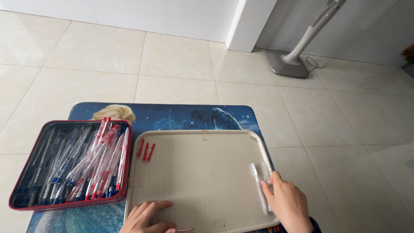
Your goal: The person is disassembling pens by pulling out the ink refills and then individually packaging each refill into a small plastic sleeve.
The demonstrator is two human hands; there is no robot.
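Looking down from the head camera, the view takes in a beige rectangular plastic tray (202,181) lying on a blue picture-printed mat (181,116) spread over a pale tiled floor (172,60).

Left of the tray, and just beside its edge, stands a red-rimmed rectangular metal tin (19,203) heaped with clear-barrelled ballpoint pens (86,168), some with blue caps and some with red. Three loose red pen caps (145,151) lie side by side in the tray's far left corner.

The left hand (148,219) rests flat on the tray's near edge, fingers spread and holding nothing; a thin pen-like item shows just beside its fingertips at the picture's lower margin, too cropped to identify.

The right hand (288,203) rests near the tray's right rim, its fingertips touching two clear uncapped pen barrels (261,187) that lie parallel on the tray; whether the fingers pinch them or merely press on them cannot be told.

Judged from this layout, the step in hand appears to be setting stripped barrels apart from their caps. A next move would call for a firm pinch on one slim, smooth barrel that may roll.

A grey standing fan base (286,62) sits by the far wall.
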